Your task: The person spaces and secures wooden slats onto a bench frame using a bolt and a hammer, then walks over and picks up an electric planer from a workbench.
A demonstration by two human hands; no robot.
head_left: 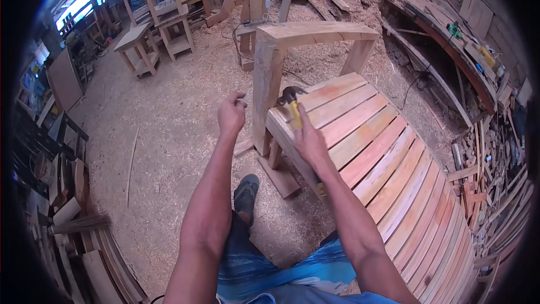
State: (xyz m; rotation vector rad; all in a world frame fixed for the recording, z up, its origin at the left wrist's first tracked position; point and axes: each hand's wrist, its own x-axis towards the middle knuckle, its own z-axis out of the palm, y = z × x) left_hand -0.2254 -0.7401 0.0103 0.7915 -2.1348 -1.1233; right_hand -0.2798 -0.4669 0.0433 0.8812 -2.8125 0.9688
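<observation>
My right hand (310, 142) is wrapped round the yellow handle of a claw hammer (291, 97). Its dark head is just over the end of a slatted wooden bench seat (360, 141), close to the upright post. To the left of that post (264, 79), my left hand (231, 115) is raised with its fingers closed. Something small and pale shows at those fingertips, too small to name. A wooden armrest (320, 32) runs across the top of the post to a second upright.
Wooden chair frames (160, 14) and a small stool (138, 48) stand at the back left. Wood scraps (500, 202) pile up on the right, with boards (107, 259) at lower left. A wood block (279, 177) lies under the bench. Shavings cover the floor.
</observation>
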